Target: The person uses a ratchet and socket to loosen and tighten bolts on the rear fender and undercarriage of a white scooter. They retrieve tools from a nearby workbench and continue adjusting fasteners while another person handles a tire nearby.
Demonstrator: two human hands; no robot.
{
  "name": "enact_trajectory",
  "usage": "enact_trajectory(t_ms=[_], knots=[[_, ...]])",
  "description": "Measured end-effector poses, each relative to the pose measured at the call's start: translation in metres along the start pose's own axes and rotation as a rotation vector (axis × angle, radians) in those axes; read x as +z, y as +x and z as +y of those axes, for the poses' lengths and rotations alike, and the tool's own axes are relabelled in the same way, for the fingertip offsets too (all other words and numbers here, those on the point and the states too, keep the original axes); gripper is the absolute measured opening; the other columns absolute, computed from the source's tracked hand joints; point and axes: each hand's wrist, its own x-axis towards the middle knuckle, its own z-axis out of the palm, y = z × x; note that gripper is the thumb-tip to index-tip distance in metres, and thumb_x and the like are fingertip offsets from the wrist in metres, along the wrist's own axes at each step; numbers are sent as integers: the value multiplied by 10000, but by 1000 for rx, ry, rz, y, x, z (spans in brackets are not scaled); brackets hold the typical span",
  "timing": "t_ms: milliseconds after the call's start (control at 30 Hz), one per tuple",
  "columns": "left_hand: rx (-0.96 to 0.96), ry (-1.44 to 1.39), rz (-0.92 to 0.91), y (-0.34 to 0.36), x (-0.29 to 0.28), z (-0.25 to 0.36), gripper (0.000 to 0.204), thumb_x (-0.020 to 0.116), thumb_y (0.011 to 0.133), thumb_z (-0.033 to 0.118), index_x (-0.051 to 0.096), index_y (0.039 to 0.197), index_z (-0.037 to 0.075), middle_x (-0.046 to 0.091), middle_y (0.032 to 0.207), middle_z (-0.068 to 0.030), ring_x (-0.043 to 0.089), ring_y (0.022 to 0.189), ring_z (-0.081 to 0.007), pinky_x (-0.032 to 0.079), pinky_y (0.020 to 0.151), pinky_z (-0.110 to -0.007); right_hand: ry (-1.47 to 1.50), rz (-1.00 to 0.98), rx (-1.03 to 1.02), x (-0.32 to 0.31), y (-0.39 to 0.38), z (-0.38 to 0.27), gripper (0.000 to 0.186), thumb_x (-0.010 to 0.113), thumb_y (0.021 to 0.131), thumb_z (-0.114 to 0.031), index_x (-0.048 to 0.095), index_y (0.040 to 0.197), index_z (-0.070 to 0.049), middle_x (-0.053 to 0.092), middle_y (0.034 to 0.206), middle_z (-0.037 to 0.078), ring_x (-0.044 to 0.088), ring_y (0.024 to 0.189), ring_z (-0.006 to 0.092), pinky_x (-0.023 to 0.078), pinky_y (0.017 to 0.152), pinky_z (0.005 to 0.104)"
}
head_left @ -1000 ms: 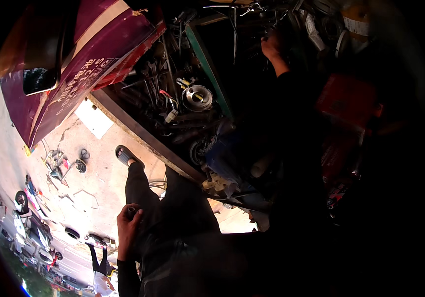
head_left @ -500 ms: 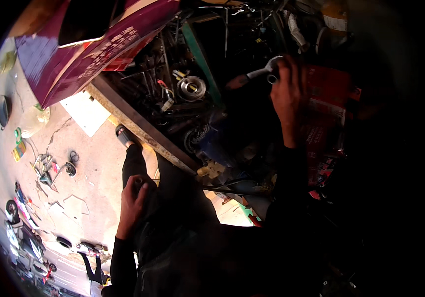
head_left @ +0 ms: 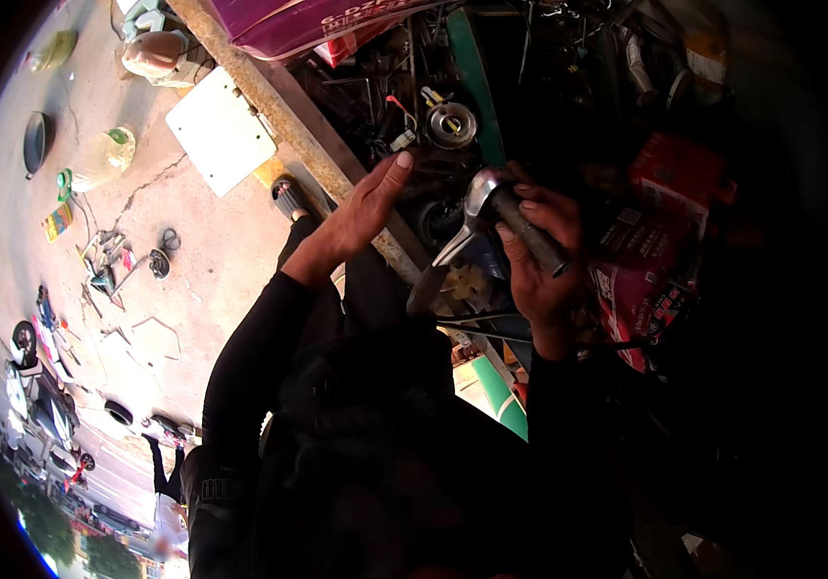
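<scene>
Floor [head_left: 206, 309] spreads out L of the L hand [head_left: 361, 217], w/ a white board [head_left: 221, 130] lying on it, up & L of that hand. Tool tray [head_left: 284, 116]: its rusty edge runs diagonally past the L fingertips; contents sit beyond & above both hands, mostly in shadow. Purple box [head_left: 298, 27] well above the L hand; red box [head_left: 669, 174] up & R of the R hand [head_left: 534, 289]. Green divider [head_left: 476, 87] above the gap btwn the hands.

Ratchet wrench [head_left: 475, 214] is at the R hand, on its L side, i.e. btwn the 2 hands. R hand clearly nearer, has it by the dark socket (looks like one) [head_left: 532, 234], fingers & thumb closed round that. Wrench long axis: shiny head up by the R fingertips, handle slanting down-L, dark grip end lowest, below & R of the L hand, no hand seen on it. Socket axis goes the other way, head to down-R across the R fingers, so approx. crosswise to the handle.

L hand: stretched out, nothing seen in it, pointing up-R; apart from the wrench, head just R of its tips.

Smallest: round metal cup [head_left: 451, 125], in the tray, up-R of the L fingertips.
</scene>
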Motion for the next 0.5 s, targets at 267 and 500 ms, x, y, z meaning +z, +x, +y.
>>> enact_trajectory(t_ms=[267, 500], knots=[[-82, -285, 19, -109, -16, 47, 582, 296, 1034, 523, 562, 1239, 48, 604, 931, -37, 551, 733, -94, 442, 607, -239, 892, -316, 405, 61, 4, -43, 343, 724, 809, 19, 594, 1122, -35, 595, 1236, 181, 548, 1239, 285, 472, 1022, 399], [-162, -345, -24, -175, -22, 65, 363, 453, 1012, 337, 539, 1196, 36, 591, 944, -28, 541, 792, -86, 441, 639, -214, 434, -913, 254, 61, 22, -68, 373, 708, 881, -246, 588, 1131, 3, 683, 960, 150, 687, 880, 254, 534, 766, 346]])
